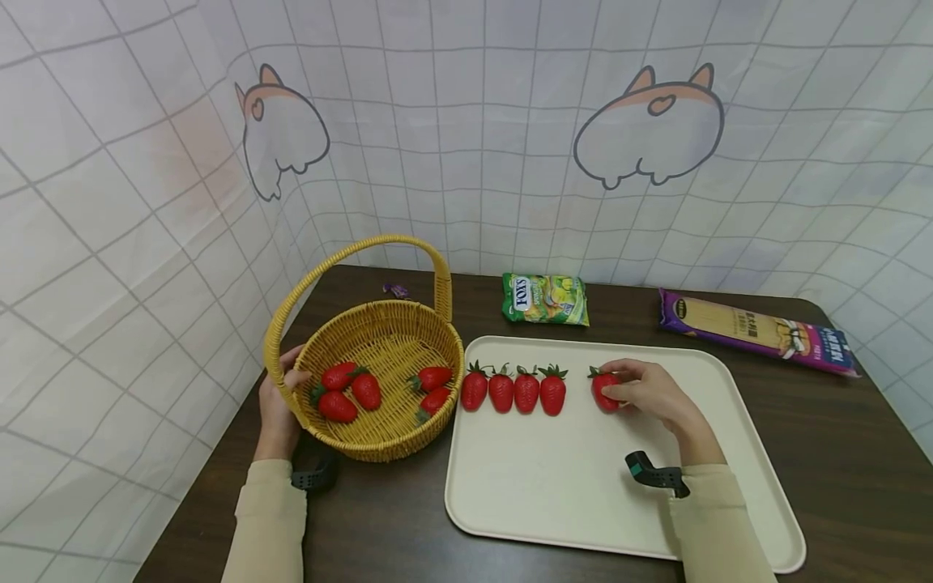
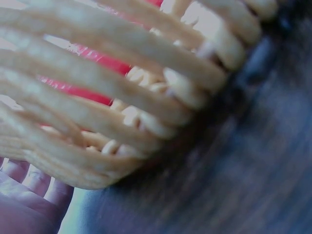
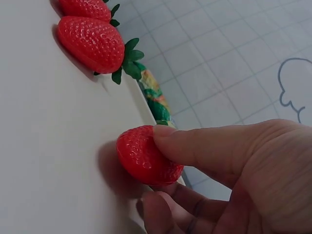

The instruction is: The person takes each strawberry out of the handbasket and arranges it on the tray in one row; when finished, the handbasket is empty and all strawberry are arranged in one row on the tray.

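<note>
A white gridded curtain with two animal drawings filled the back of my head view, and below it spread a dark brown table. On the table I had a cream tray, and to its left stood a yellow woven basket with a tall arched handle. Beyond the tray's far right part lay a purple-edged packet, slanted.

My left hand gripped the basket at its left rim, the fingers partly hidden by the weave. My right hand was over the tray's far half, pinching a strawberry between thumb and fingers. Past the tray's far edge sat a green FOX'S bag.

The pinched strawberry was to the right of the row and apart from it; I couldn't tell whether it touched the tray. That row was four strawberries side by side near the tray's far left corner, leaves pointing away. Inside the basket were five strawberries: three at left, two at right. Behind the basket lay a small purple wrapper.
</note>
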{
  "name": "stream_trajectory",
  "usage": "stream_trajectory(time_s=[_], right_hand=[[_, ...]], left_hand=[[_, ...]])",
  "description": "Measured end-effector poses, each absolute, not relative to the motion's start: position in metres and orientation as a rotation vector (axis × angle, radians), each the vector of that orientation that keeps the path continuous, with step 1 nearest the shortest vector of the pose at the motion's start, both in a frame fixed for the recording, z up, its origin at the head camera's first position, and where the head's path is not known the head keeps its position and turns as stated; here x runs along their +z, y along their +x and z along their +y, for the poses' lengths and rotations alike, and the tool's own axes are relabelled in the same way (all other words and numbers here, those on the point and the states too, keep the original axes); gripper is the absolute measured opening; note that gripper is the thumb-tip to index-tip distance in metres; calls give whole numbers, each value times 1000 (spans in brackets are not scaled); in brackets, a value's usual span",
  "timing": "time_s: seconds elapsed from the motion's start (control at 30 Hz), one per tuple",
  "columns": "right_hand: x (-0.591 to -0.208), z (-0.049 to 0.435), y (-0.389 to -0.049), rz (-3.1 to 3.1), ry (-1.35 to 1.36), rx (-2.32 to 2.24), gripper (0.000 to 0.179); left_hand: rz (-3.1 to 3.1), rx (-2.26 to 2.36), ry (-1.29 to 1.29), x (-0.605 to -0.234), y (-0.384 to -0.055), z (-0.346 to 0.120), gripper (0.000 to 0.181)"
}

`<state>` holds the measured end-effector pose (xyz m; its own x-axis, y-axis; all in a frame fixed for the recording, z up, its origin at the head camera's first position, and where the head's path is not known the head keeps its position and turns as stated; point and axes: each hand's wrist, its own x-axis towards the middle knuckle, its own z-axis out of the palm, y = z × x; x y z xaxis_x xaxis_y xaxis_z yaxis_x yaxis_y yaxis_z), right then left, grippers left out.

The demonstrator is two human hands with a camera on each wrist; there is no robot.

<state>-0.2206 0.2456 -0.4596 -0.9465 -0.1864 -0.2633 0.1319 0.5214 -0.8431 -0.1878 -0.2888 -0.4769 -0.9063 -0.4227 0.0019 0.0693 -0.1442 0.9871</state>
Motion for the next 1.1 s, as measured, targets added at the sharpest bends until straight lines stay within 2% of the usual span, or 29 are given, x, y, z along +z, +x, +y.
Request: stream_trajectory(time_s=[0.33,0.67,1.1], right_hand=[[-460,242,-220,2332,-132,-1497,47],[-461,233,-220,2385,-212,-1415,43],[-464,227,-219,2400,-224,-1434,42]], left_hand=[[-1816,-2112,396,-475,-186,-288,43],[-1793,-2126,398,-478,-188,-289,43],[-1806,-2111,424,-480,-189,-290,42]])
